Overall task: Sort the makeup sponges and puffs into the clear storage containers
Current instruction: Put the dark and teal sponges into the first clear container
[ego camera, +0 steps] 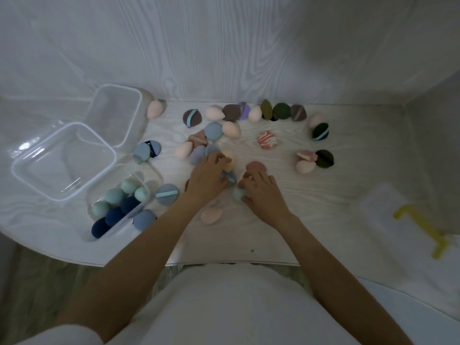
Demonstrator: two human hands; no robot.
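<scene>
Where puffs [166, 194] crowd, yellow bracket [420, 230] lies apart.

The left hand [207, 179] covers most of a blue puff [230, 177] mid-frame. A yellow object [420, 229] at right is blurred. Both elbows leave the bottom edge.

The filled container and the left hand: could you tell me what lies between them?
In the head view, a blue puff with a light strap lies between the filled container and the left hand.

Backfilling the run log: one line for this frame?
phase: sorting | left hand: on sponge pile | right hand: grips mint sponge | near container: mint and navy sponges | other containers: nothing visible inside
</scene>
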